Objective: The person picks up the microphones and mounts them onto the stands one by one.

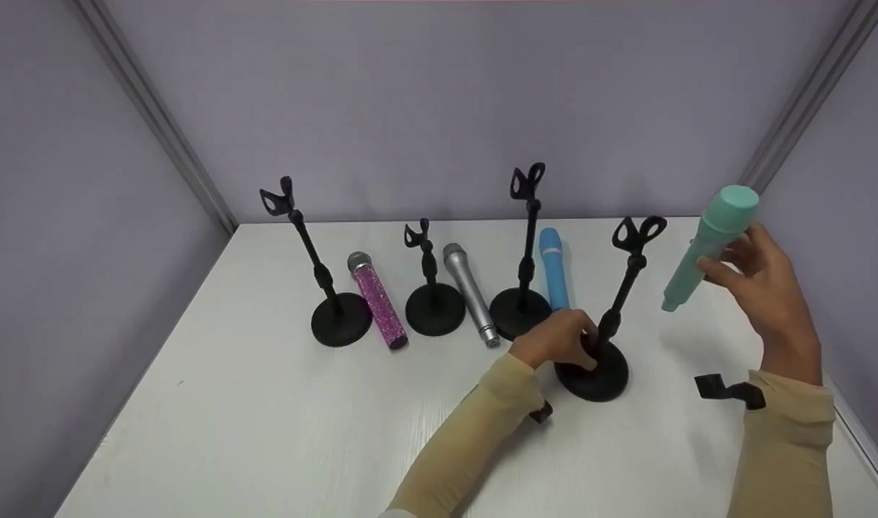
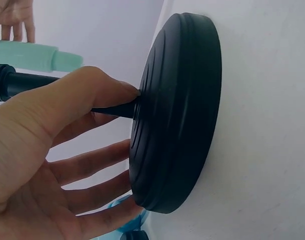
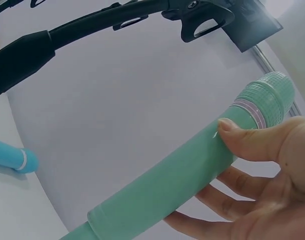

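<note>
My right hand (image 1: 766, 288) holds a mint-green microphone (image 3: 162, 180) up off the table, head end up, thumb on one side and fingers on the other. The microphone tilts, its narrow tail pointing down and left in the head view. My left hand (image 1: 559, 338) grips the rightmost black microphone stand (image 1: 622, 295) low down; in the left wrist view the thumb and index finger are around the foot of the pole, other fingertips against the round base (image 2: 177, 115). That stand's clip (image 1: 636, 234) holds nothing and is left of the green microphone.
Three more black stands, a left one (image 1: 341, 320), a short one (image 1: 435, 309) and a tall one (image 1: 518, 313), stand along the white table (image 1: 266, 432). Between them lie a pink glitter microphone (image 1: 381, 306), a silver one (image 1: 471, 291) and a blue one (image 1: 554, 266). Grey walls (image 1: 439, 108) enclose the table.
</note>
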